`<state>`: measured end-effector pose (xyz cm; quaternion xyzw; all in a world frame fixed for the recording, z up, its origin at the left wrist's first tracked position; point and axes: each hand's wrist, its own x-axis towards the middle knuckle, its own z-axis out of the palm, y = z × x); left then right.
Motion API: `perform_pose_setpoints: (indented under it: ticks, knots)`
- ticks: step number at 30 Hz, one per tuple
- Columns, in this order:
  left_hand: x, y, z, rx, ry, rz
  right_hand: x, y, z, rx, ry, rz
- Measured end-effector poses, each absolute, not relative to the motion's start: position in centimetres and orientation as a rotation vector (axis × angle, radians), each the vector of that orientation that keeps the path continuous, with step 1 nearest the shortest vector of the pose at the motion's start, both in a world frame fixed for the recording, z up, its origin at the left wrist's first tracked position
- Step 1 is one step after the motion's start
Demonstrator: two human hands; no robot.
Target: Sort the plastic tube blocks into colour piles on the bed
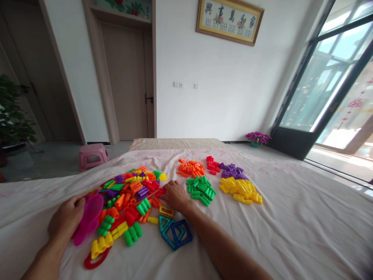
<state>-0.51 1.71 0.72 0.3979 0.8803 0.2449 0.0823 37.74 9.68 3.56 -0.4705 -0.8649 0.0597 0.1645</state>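
5 one-colour heaps lie right of my right hand, blue frames nearer the camera, and the pink piece, touching my left hand left of the mixed pile, slants lengthwise away rightward, though I can't tell if either hand's fingers grip.

Head view, one: we look out from the wearer's head, facing forward and tilted down, with the left forearm and right forearm entering at the bottom edge. We take in the left hand, the right hand and the mixed pile of blocks at close range, low in frame, with the white wall farther off above. Our field is wide, running from the potted plant at left to the glazed door at right.
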Motion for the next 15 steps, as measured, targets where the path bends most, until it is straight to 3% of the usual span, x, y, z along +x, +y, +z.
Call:
perform_pose_setpoints:
  ticks: [7,15]
  knots:
    - [-0.8,1.8,0.5,1.185,2.613,0.74,39.5,10.9,3.9,-1.286,-2.205,0.427]
    - [-1.4,2.2,-0.2,1.215,2.668,0.708,47.3,15.7,6.9,-1.518,-1.674,0.277]
